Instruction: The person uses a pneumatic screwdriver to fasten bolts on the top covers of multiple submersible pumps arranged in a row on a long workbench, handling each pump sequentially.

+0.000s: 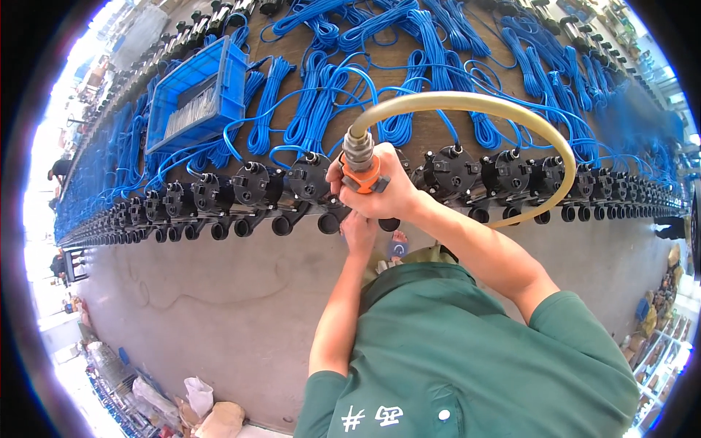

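My right hand [391, 191] is wrapped round an orange air tool [364, 177], which stands upright over the row of black pumps. A metal coupling [358, 150] on its upper end joins a yellowish hose [475, 102] that arcs to the right and back down. Lower down, my left hand [358, 232] is at the front of the row, close beneath the right one. Its fingers are mostly hidden, so what it touches does not show. Next to the hands on the left is a black pump [308, 179]; another black pump [451, 173] lies to the right.
Bundles of blue cable [314, 98] cover the brown table [283, 44] behind the pumps. On the left a blue crate [226, 87] holds thin pale strips. A hose lies on the grey floor [219, 321], with bags [219, 420] at the lower left.
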{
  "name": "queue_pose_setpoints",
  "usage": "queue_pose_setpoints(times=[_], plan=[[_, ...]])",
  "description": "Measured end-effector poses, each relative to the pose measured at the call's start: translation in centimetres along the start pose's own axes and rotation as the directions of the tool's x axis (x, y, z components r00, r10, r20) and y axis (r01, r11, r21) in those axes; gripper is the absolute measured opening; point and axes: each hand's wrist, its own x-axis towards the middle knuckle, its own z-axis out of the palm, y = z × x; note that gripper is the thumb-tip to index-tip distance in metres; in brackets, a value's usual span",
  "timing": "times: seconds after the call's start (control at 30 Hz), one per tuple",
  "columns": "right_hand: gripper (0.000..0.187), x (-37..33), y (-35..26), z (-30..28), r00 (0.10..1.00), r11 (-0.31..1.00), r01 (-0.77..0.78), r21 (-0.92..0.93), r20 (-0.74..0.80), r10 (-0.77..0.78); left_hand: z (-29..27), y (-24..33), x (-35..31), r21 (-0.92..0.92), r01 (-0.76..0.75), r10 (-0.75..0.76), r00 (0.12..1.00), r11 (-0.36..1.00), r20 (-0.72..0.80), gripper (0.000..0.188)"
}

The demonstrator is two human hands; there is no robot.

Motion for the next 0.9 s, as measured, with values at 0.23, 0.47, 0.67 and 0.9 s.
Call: queue_pose_setpoints(times=[0.23, 0.47, 0.67, 0.9], plan=[[0.032, 0.1, -1.8, -2.0, 0.992, 0.982, 0.092, 0.167, -0.098, -0.077, -8.1, 4.4, 3.0, -0.069, -0.013, 0.019, 0.996, 0.998, 0.088, 0.009], [0.032, -1.2, -7.3, -8.8, 0.833, 0.921, 0.216, 0.323, -0.553, -0.001, -19.1, 13.8, 26.0, 0.103, -0.308, 0.208, 0.818, 0.946, 0.536, 0.012], [0.031, -3.9, -5.0, -10.0, 0.617, 0.975, 0.128, 0.184, -0.784, 0.067, -3.7, 7.9, 30.6, -0.378, -0.572, 0.409, -0.080, 0.728, 0.909, 0.039], [0.030, -4.5, -4.4, -8.5, 0.373, 0.993, 0.066, 0.096, -0.925, 0.065, 6.2, 7.2, 28.3, -0.758, -0.325, 0.671, -0.353, 0.565, 0.652, 0.032]])
